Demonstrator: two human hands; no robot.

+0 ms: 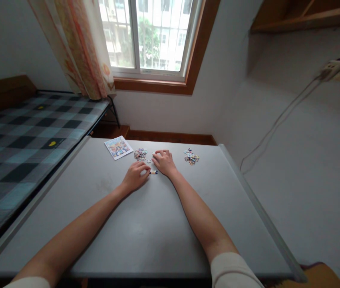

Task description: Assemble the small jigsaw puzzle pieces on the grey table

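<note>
Both my arms reach out over a grey table (146, 224). My left hand (134, 176) rests knuckles up with its fingers curled, the fingertips pinching a small jigsaw piece (153, 172) on the tabletop. Just beyond it my right hand (164, 161) lies palm down, fingers bent and pressed on the table beside that piece; what is under them is hidden. A small heap of loose puzzle pieces (140, 154) lies just left of my right hand. A second heap (191, 157) lies to its right.
A printed puzzle picture card (118, 147) lies at the table's far left. A bed with a checked cover (22, 136) runs along the left side. A white wall (307, 160) with a hanging cable borders the right edge; a window (148, 36) and curtain stand behind.
</note>
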